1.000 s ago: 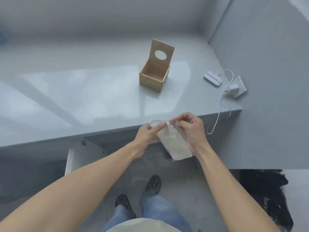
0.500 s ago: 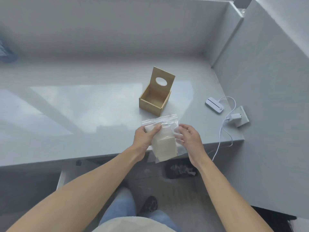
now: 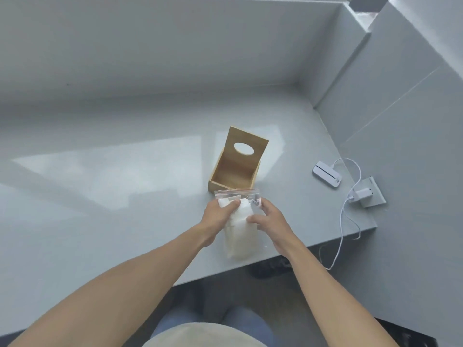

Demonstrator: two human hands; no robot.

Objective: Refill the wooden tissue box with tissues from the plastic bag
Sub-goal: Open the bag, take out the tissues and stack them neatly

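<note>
Tissue box: the light wooden tissue box (image 3: 234,171) stands open on the glossy grey desk (image 3: 100,191), its lid with the oval hole tipped up at the back, and its inside looks bare to me. It sits just beyond my hands.
Bag: the clear plastic zip bag (image 3: 239,221) with a red strip along its mouth lies on the desk near the front edge, its top end almost against the box's front wall.
Tissues: the white folded tissues (image 3: 241,236) are inside the bag, none out yet.
Left hand: my left hand (image 3: 218,216) grips the bag's upper part, thumb curled across the front.
Right hand: my right hand (image 3: 269,220) holds the bag's right side, its fingers (image 3: 260,205) pinching the film near the mouth.
Seal: I cannot tell whether the strip is parted.
Risk, tearing: pulling on a closed strip could rip the film or crumple the stack.
Risk, dropping: the bag's lower end lies close to the desk edge, so a sharp tug could send it or loose tissues to the floor.
Risk, box: a shove forward could push the box or knock its lid shut.
Risk, cable: the white charger cable (image 3: 344,216) trails off the desk at my right, so a wide elbow could snag it.
</note>
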